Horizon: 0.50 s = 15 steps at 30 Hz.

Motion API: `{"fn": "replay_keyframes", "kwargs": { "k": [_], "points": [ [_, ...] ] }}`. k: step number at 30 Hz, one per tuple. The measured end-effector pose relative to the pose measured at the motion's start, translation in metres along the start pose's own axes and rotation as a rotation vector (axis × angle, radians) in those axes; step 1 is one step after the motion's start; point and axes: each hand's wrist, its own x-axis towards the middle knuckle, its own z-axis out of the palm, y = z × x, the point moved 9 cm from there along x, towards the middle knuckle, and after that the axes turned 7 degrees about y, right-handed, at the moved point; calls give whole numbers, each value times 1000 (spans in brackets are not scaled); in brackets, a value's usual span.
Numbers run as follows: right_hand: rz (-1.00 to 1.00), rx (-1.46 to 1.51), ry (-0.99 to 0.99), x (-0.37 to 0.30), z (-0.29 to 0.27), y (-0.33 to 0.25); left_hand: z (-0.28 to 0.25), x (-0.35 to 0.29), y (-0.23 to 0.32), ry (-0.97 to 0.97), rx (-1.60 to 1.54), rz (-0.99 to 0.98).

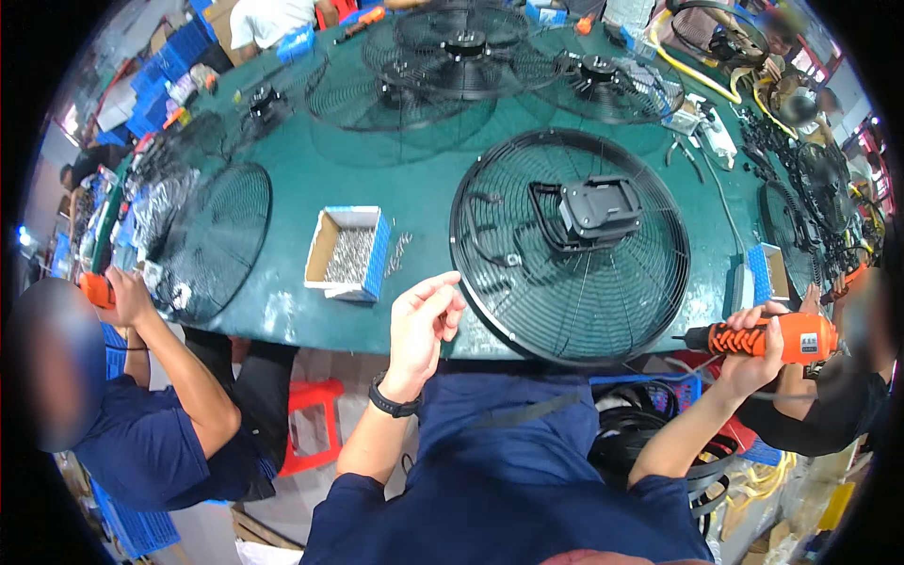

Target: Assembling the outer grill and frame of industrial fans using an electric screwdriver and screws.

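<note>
A round black fan guard [584,325] lies on the green table in front of me, with a black motor housing [600,209] and bracket at its centre. My left hand [426,320], a dark watch on its wrist, is raised beside the guard's left rim. Its fingers are curled and thumb and forefinger come together; whatever they pinch, if anything, is too small to make out. To the right of the guard, my right hand [759,353] grips an orange and black electric screwdriver [796,337], its bit pointing left toward the guard. A blue-and-white box [377,254] of small screws stands left of the guard.
Loose screws [399,252] lie beside the box. More fan guards [405,104] with motors cover the table's far side, and another guard [221,245] lies left. Pliers [686,160] and a cable are at right. Co-workers sit on both sides; the left one's hand [132,297] holds an orange tool.
</note>
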Motion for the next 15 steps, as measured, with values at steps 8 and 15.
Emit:
{"fn": "replay_keyframes", "kwargs": {
  "k": [8,15],
  "points": [
    [-68,-341,346,28,-67,43,23,39,25,97,245,102],
    [-50,-439,282,34,-48,47,62,60,21,127,745,571]
  ]
}}
